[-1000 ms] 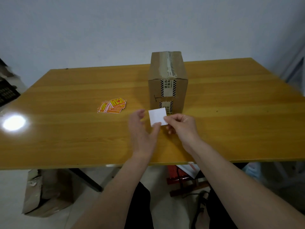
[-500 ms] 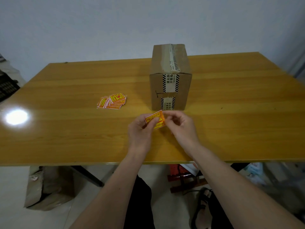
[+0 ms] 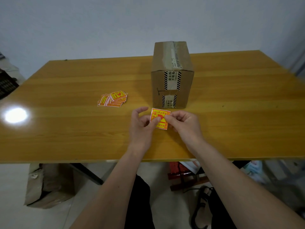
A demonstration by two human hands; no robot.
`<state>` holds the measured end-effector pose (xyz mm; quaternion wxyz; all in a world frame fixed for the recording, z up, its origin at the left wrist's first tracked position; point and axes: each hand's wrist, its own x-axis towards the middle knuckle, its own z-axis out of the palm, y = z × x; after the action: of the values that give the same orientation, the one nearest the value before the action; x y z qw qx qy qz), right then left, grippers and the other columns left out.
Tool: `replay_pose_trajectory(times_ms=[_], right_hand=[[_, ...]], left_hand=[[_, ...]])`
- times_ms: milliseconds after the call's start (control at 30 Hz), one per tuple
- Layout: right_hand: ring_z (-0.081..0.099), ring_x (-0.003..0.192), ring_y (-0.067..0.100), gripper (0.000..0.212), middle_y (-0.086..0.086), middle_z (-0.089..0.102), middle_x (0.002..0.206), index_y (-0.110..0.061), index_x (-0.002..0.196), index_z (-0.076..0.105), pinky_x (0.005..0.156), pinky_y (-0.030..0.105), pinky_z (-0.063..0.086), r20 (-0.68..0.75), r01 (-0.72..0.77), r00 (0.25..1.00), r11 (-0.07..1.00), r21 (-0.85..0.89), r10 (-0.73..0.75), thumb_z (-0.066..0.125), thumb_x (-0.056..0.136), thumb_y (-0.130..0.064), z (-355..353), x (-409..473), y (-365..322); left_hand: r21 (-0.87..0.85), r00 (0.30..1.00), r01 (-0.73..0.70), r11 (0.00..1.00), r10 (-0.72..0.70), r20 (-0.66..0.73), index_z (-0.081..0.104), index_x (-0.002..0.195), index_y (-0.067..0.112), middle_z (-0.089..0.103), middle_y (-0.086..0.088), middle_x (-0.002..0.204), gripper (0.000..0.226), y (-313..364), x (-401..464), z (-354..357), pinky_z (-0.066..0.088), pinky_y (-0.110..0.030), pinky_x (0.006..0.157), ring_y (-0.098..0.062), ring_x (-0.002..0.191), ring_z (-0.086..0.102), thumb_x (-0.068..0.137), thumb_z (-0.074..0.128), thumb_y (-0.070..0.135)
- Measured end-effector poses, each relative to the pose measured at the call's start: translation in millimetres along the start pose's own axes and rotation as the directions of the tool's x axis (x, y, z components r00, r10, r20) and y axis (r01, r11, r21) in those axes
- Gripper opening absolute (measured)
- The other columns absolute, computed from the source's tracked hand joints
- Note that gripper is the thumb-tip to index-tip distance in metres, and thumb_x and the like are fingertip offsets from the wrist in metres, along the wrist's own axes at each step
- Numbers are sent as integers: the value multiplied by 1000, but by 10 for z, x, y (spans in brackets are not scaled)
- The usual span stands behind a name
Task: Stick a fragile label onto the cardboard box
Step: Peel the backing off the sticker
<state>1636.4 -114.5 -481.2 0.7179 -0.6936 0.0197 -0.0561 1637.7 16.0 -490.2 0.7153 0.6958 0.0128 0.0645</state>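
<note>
Square yellow-and-red fragile label (image 3: pixel 159 118) is pinched by both hands, printed face up: left hand (image 3: pixel 142 128) on its near-left edge, right hand (image 3: pixel 183 123) on its right. Tall brown taped cardboard box (image 3: pixel 172 75) stands on the worktop (image 3: pixel 66 129) just beyond the label, near face toward it, slightly closer to the right hand.

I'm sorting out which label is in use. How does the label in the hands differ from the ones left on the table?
The held label is a single piece, pinched between the left hand and right hand just in front of the cardboard box. The label pile is several pieces fanned out, lying untouched on the table to the left of the box. Both show the same yellow and red print.
</note>
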Motion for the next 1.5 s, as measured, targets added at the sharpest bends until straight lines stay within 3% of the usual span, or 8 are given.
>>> replay_pose_trajectory(times_ms=[267, 567, 700, 800, 967, 1067, 1200, 1500], right_hand=[[44, 46, 4, 17, 3, 55, 59, -15, 66, 61, 46, 14, 39, -46, -14, 999, 1000, -1, 14, 68, 82, -13, -20, 7, -15], [52, 60, 6, 18, 1, 64, 67, -7, 70, 67, 55, 15, 41, 29, 16, 999, 996, -87, -14, 60, 87, -12, -1, 0, 25], [50, 51, -1, 16, 1, 62, 61, -11, 68, 68, 51, 12, 39, -40, 15, 999, 1000, -16, -15, 64, 84, -8, 20, -3, 10], [48, 53, 7, 14, 5, 61, 62, -11, 70, 68, 50, 16, 39, -111, -1, 994, 998, 56, 7, 65, 83, -8, 14, 6, 10], [49, 55, 8, 15, 4, 63, 64, -16, 70, 70, 51, 16, 42, -108, -16, 994, 998, 57, 22, 66, 83, -9, 0, -3, -5], [50, 56, 8, 10, 5, 64, 66, -11, 74, 70, 52, 14, 43, -114, -30, 993, 997, 72, 38, 66, 83, -9, 8, -5, -16], [49, 53, 6, 6, 6, 64, 67, -8, 78, 71, 52, 14, 44, -140, -43, 988, 991, 128, 61, 66, 82, -9, -5, -1, -25], [52, 51, 4, 11, 2, 61, 58, -9, 70, 69, 56, 15, 46, -78, -55, 994, 982, 179, 70, 67, 81, -6, -80, 25, 0]], left_hand=[[22, 999, -19, 1000, 18, 41, 63, 91, 13, 70, 1, 81, 18, -1, -3, 26, 54, -18, 67, 1, 67, 66, 81, 67, -1], [-135, 974, 11, 991, -41, -223, 50, 104, 23, 68, -1, 76, 38, 24, 9, 34, 51, -19, 65, -6, 66, 65, 80, 70, 2], [257, 949, -66, 964, 141, -283, 41, 129, 24, 49, 7, 118, 81, -20, -20, 84, 48, -37, 95, -17, 115, 52, 62, 86, 23], [476, 938, -136, 869, 268, -222, 48, 125, 24, 41, -1, 132, 85, -32, -33, 110, 42, -42, 103, -17, 126, 37, 51, 88, 33], [578, 896, -145, 803, 354, -266, 56, 108, 14, 46, -9, 119, 63, 38, -96, 152, 36, -17, 97, -21, 115, 41, 54, 88, 20], [602, 859, -191, 775, 429, -280, 50, 121, 20, 40, -12, 125, 75, 28, -124, 158, 27, 2, 91, -11, 112, 37, 55, 87, 15], [401, 955, -112, 909, 211, -211, 43, 131, 35, 41, 0, 121, 76, 63, -260, 292, 51, -18, 74, -5, 94, 54, 70, 79, 9], [68, 985, 16, 998, -4, -175, 69, 107, 21, 73, -1, 96, 39, 27, -121, 367, 52, -15, 73, -13, 81, 69, 76, 71, -3]])
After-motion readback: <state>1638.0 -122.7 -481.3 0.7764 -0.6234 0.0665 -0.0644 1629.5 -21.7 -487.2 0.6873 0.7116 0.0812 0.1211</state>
